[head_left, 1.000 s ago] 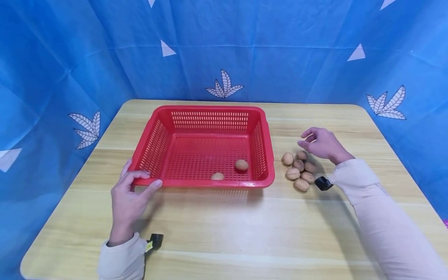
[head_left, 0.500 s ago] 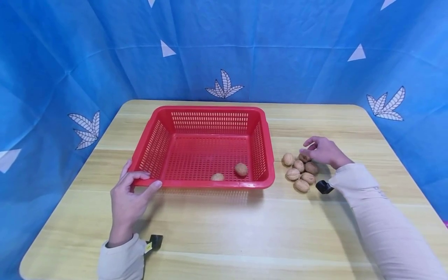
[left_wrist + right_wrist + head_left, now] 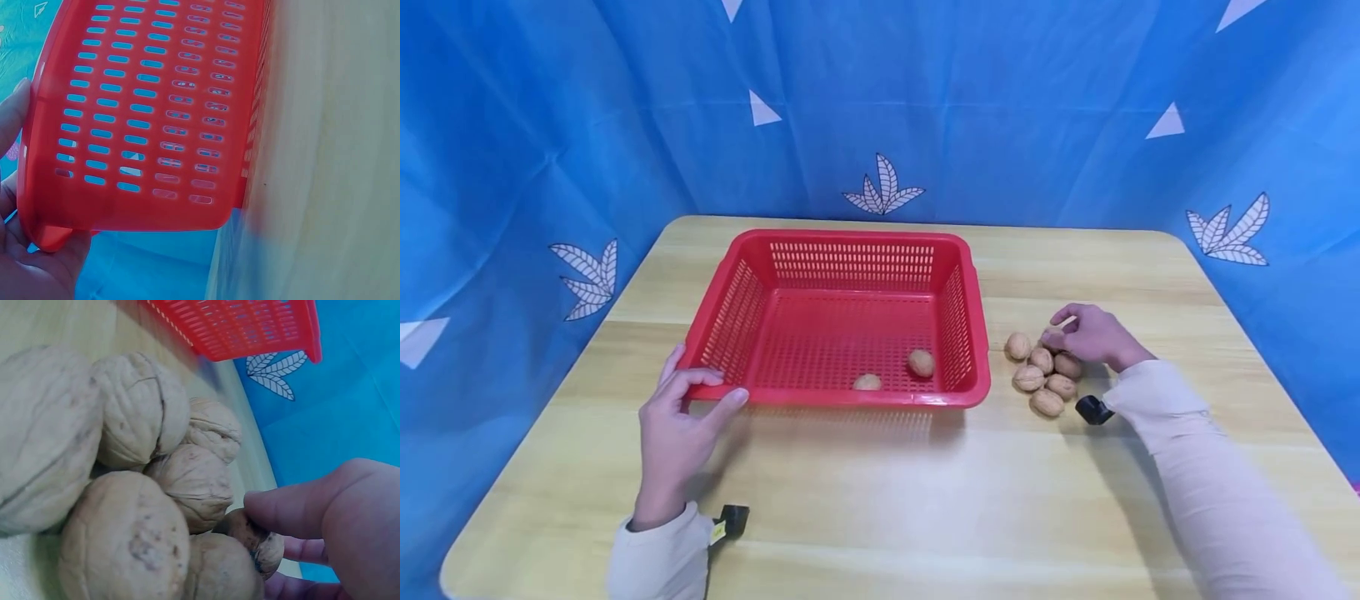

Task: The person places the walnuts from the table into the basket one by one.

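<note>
At the near left corner of a red plastic basket (image 3: 880, 397), my left hand (image 3: 674, 433) grips the rim, thumb along the front and fingers over the side. Two walnuts lie in the basket: one (image 3: 921, 362) near its right end, another (image 3: 867, 382) partly hidden by the front rim. To the right of the basket, my right hand (image 3: 1099, 336) reaches down at the far side of a cluster of several walnuts (image 3: 1028, 377). In the right wrist view its thumb and fingers pinch a dark-marked walnut (image 3: 255, 540), which sits right against its neighbours.
All of this stands on a light wooden table (image 3: 887, 517) with rounded corners. A blue cloth (image 3: 1000, 108) with white leaf prints hangs behind and at both sides. A small black camera (image 3: 1093, 409) on the right wrist hangs close beside the walnuts.
My right hand has come down and slightly nearer onto the far walnut, its fingers closing on it. The right walnut in the basket has rolled a little. The left hand keeps its grip.
</note>
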